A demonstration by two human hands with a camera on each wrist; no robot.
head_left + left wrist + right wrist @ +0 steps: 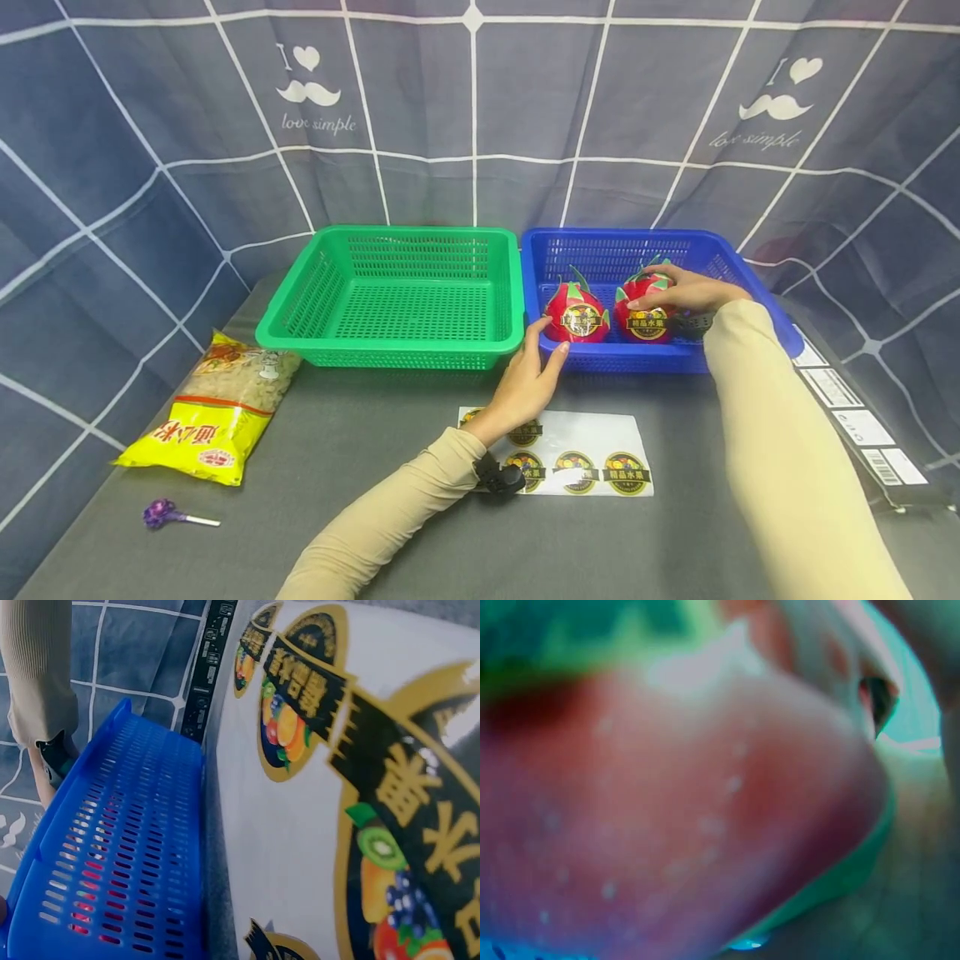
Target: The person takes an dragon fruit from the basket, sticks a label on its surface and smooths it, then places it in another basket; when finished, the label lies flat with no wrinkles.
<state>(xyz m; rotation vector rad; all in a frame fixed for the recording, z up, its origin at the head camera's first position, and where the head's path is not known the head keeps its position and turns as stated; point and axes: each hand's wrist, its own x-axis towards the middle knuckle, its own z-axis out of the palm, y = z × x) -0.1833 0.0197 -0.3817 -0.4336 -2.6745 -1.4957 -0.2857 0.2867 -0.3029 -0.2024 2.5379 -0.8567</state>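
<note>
Two red dragon fruits with green leaf tips, each bearing a round black-and-gold label, sit side by side in the blue basket. My right hand reaches over the right rim and grips the right dragon fruit, fingers over its top and thumb on its front. In the right wrist view, its blurred red skin fills most of the picture. My left hand rests at the basket's front left corner, thumb by the front rim and fingers extended beside the left dragon fruit.
Left of the blue basket stands a green basket. A sheet of labels lies under my left wrist. Farther left are a yellow bag of pasta and a purple lollipop. A long box lies at right.
</note>
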